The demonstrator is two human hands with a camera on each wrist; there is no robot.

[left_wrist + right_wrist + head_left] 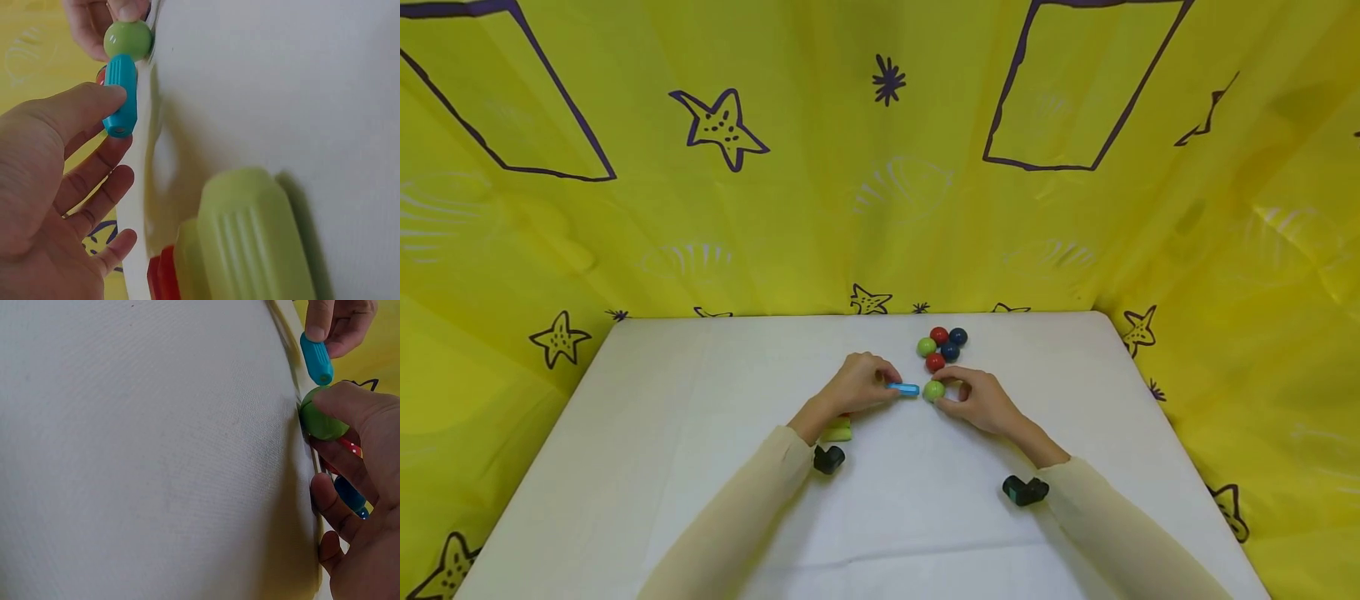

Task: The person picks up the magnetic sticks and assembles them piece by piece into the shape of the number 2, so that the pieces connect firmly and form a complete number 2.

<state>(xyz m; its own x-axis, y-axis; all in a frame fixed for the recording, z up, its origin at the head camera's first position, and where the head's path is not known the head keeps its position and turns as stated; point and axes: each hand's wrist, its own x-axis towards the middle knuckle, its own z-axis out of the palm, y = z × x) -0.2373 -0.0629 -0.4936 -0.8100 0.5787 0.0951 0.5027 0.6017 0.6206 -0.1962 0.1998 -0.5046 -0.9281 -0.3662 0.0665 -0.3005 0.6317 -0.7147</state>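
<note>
My left hand (862, 382) pinches a blue ribbed stick (907, 389) between thumb and fingers, its far end pointing right. Facing it, my right hand (983, 402) grips a green ball (933, 391) with thumb and fingertips. A narrow gap separates stick and ball in the head view; from the left wrist, the stick (121, 94) overlaps the lower edge of the ball (128, 40). In the right wrist view the stick's end (317, 359) shows a small hole and stands right by the ball (324, 416).
Beyond my right hand lie several balls: red (939, 336), dark blue (958, 336) and another green (927, 347). Green sticks (256, 237) and red ones (164, 272) lie beneath my left wrist on the white table (700, 483). Yellow patterned cloth (805, 208) surrounds the table's back and sides.
</note>
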